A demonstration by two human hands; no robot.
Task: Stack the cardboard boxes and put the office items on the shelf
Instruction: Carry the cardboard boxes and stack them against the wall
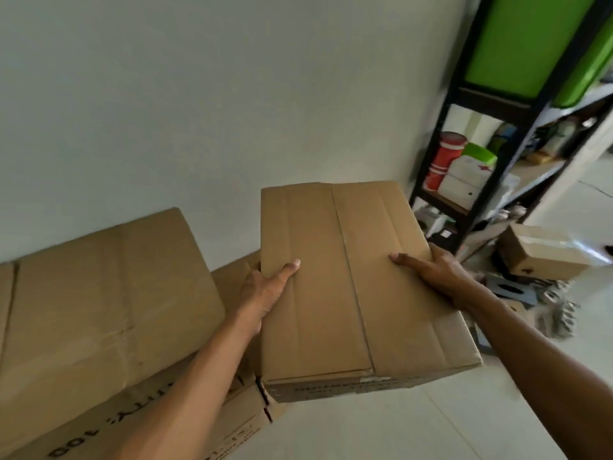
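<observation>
I hold a closed brown cardboard box point(348, 287) in the air in front of me, between both hands. My left hand point(265, 293) grips its left side, thumb lying on the top. My right hand point(434, 270) grips its right edge, thumb also on the top; the other fingers of both hands are hidden behind the box. Lower left, a large cardboard box point(109, 293) lies on another printed box point(238, 423) against the wall. The black metal shelf point(517, 134) stands at the right.
The shelf carries green bins point(527, 44) on top and a red canister point(444, 157), white containers and bottles below. A small taped cardboard box point(540, 250), a blue item point(510, 290) and grey gloves point(557, 310) lie on the pale tiled floor point(464, 419) by the shelf.
</observation>
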